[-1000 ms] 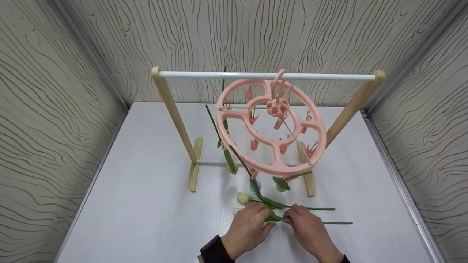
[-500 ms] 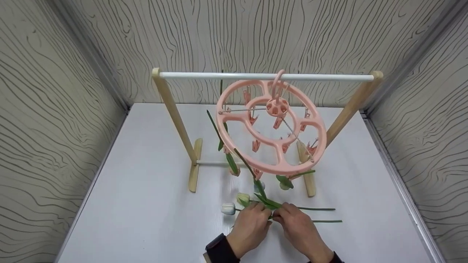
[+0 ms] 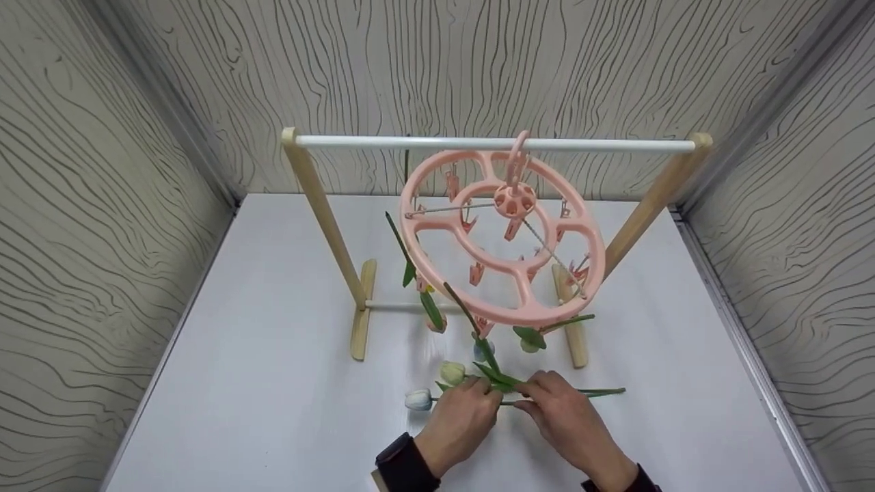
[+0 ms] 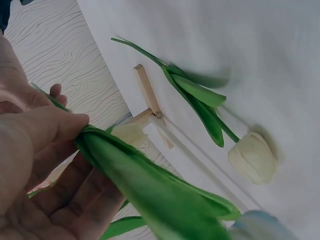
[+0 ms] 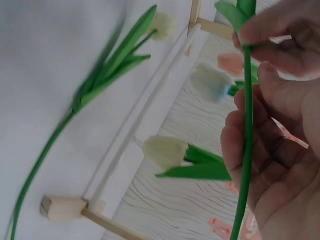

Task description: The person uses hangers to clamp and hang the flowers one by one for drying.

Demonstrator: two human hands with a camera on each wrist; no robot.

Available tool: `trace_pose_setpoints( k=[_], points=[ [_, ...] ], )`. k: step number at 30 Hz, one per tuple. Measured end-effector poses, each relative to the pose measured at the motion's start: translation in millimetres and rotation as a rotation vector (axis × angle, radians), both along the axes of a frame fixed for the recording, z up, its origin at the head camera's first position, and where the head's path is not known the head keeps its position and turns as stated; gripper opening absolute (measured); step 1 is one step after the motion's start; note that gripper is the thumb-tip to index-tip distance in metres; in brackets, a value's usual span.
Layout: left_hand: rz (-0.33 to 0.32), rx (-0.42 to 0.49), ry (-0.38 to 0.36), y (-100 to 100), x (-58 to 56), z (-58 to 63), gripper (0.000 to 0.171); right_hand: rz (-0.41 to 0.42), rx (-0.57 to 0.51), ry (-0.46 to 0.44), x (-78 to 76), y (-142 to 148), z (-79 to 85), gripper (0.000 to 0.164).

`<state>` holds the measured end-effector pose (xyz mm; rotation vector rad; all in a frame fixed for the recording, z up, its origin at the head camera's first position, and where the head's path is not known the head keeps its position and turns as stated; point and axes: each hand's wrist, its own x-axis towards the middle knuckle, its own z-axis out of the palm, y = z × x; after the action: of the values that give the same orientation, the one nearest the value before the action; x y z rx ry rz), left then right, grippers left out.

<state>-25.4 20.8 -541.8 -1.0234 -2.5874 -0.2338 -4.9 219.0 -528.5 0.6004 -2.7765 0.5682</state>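
Note:
My left hand (image 3: 461, 417) pinches the green stem of a blue-white tulip (image 3: 418, 400) by the base of its leaves (image 4: 150, 175). Its flower points left, low over the white table. My right hand (image 3: 567, 420) is just to the right, fingers loosely curled about the same tulip's stem (image 5: 247, 125), which crosses in front of them in the right wrist view. Beyond the hands lies a cream tulip (image 3: 452, 372), flower to the left; its leaves and stem (image 5: 47, 145) show in the right wrist view.
A pink round clip hanger (image 3: 526, 314) hangs from the white bar (image 3: 410, 142) of a wooden-legged rack. Several tulips hang flower-down from its clips, among them a pale blue one (image 3: 484, 351) close beyond the hands. Patterned walls (image 3: 437, 75) enclose the white table (image 3: 273, 396).
The blue-white tulip's flower has come out from behind my left hand and shifted left and nearer. My right hand has moved slightly away from the left along the stem. The hanger has swung a little.

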Motion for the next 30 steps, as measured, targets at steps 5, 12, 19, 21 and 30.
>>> trace_pose_setpoints(
  k=[5,12,19,21,30],
  points=[
    [-0.006,0.002,-0.017,-7.0,-2.1,1.3,0.009,0.027,0.038,0.12,-1.9,16.7,8.5,0.035],
    [0.002,0.026,-0.071,-16.7,-5.7,7.3,0.008,0.013,0.061,0.153,-1.3,32.4,12.5,0.034],
    [0.02,0.053,-0.166,-18.9,-5.9,12.9,0.004,0.01,0.047,0.183,-1.2,31.3,15.7,0.035],
    [0.021,0.063,-0.197,-18.6,-5.4,15.0,0.004,0.009,0.057,0.2,-1.1,29.3,17.9,0.035],
    [-0.037,0.14,-0.251,-9.4,-3.9,32.4,0.006,0.016,0.079,0.239,-3.6,16.3,26.6,0.034]
  ],
)
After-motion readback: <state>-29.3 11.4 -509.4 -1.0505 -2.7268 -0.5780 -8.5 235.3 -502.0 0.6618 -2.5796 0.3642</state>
